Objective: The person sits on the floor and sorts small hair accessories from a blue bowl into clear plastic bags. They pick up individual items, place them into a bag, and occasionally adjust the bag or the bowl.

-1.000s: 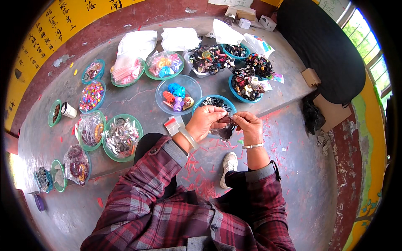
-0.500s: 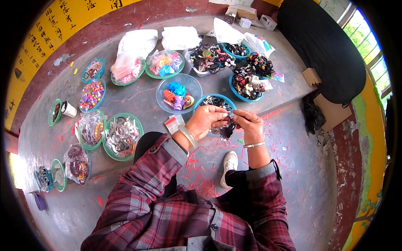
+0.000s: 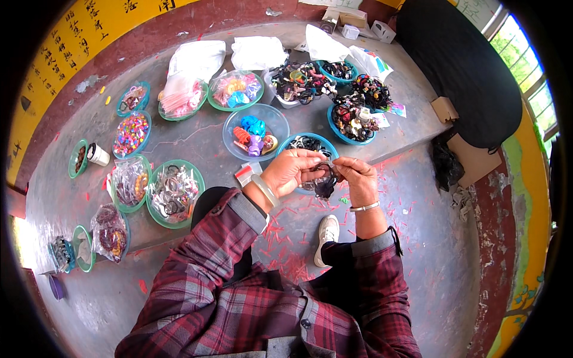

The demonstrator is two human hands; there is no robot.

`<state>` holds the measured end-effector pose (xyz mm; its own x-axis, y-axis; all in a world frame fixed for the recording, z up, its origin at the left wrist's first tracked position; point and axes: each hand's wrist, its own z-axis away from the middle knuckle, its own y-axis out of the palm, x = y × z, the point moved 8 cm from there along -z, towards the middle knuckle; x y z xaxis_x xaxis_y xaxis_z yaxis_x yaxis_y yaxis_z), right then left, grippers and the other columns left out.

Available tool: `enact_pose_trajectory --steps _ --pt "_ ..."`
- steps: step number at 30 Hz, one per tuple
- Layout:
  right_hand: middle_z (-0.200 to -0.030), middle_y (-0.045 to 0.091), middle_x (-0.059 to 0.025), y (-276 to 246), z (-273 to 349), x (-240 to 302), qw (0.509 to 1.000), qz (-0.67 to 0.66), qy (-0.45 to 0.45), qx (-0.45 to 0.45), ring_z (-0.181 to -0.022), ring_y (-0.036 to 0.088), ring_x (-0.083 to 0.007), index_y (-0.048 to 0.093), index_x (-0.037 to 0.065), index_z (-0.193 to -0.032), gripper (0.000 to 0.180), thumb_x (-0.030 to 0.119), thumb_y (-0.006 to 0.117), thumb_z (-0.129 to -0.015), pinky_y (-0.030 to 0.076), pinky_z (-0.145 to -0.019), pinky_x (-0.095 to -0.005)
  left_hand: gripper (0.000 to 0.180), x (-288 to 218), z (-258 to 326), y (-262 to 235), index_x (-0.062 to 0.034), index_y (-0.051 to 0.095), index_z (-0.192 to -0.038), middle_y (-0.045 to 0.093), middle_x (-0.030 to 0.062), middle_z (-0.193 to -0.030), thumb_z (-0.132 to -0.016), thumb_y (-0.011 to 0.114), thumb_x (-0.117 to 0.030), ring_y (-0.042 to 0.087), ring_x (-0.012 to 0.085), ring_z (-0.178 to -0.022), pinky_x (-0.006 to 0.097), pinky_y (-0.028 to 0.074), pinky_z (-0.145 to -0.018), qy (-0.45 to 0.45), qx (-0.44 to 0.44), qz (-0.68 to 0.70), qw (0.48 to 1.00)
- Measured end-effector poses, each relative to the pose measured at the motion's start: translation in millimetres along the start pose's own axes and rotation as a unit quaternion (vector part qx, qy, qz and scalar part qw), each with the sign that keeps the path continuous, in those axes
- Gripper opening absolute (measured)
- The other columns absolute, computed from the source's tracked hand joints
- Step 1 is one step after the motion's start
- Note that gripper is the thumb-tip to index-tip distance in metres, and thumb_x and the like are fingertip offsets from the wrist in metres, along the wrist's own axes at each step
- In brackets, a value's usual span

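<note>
Both hands meet in front of me over a blue bowl (image 3: 330, 145) of black hair ties (image 3: 305, 144). Between them hangs a small dark bunch of hair ties (image 3: 324, 188). My left hand (image 3: 289, 173) pinches the bunch from its left side, thumb and fingers pressed together. From the other side my right hand (image 3: 360, 180) is closed, its fingertips at the bunch's upper right; the strand in them is too small to make out fully. The hands partly hide the bowl's near side.
Left of that bowl stands a clear blue bowl (image 3: 229, 132) with colourful hair clips (image 3: 253, 126). Bowls of dark hair ties (image 3: 353, 119) sit farther back. Green bowls (image 3: 173, 225) of accessories are at left. The ledge (image 3: 394, 156) drops to a floor strewn with red scraps (image 3: 280, 244).
The dark bunch now hangs slightly lower and more gathered between my fingers. Both hands stay almost in place, with a slight shift of the fingers.
</note>
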<state>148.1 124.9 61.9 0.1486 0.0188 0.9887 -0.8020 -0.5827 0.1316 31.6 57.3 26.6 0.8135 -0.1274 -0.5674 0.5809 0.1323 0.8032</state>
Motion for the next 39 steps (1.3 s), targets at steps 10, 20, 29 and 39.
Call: enact_pose_trajectory --steps 10,20,29,39 --pt "-0.069 0.06 -0.002 -2 -2 -1 1.0 0.011 -0.003 0.006 -0.06 0.052 -0.0079 0.066 0.001 -0.081 0.009 -0.001 0.059 -0.076 0.043 -0.054 -0.0206 0.024 -5 3 8 0.0091 0.053 -0.097 0.058 0.017 -0.094 -0.075 0.044 0.006 0.059 0.0257 -0.088 0.03 0.048 -0.084 0.0 0.059 0.014 0.998" --pt "-0.072 0.061 -0.0034 -1 -2 0 0.999 0.036 -0.016 0.016 -0.061 0.054 -0.0091 0.065 0.0 -0.082 0.011 -0.003 0.057 -0.076 0.044 -0.056 -0.0209 0.019 -6 2 8 0.0066 0.056 -0.092 0.06 0.0135 -0.088 -0.082 0.055 -0.009 0.061 0.0212 -0.082 0.027 0.05 -0.077 0.022 0.028 -0.013 0.999" --pt "-0.078 0.062 -0.0043 1 -1 0 0.998 0.052 -0.024 0.035 -0.066 0.056 -0.0098 0.065 0.0 -0.083 0.016 -0.006 0.053 -0.076 0.045 -0.057 -0.0207 0.016 0 0 -1 0.0074 0.055 -0.092 0.059 0.0135 -0.09 -0.084 0.052 -0.006 0.061 0.0209 -0.082 0.027 0.051 -0.077 0.016 -0.013 -0.042 0.999" --pt "-0.084 0.062 -0.0048 -11 -4 4 0.999 0.016 0.031 -0.01 -0.074 0.057 -0.0112 0.062 0.002 -0.096 0.018 0.005 0.053 -0.081 0.045 -0.063 -0.0217 0.017 -8 -4 -10 0.006 0.055 -0.092 0.059 0.0115 -0.091 -0.086 0.05 -0.009 0.06 0.0176 -0.084 0.026 0.05 -0.077 0.074 -0.034 -0.112 0.99"
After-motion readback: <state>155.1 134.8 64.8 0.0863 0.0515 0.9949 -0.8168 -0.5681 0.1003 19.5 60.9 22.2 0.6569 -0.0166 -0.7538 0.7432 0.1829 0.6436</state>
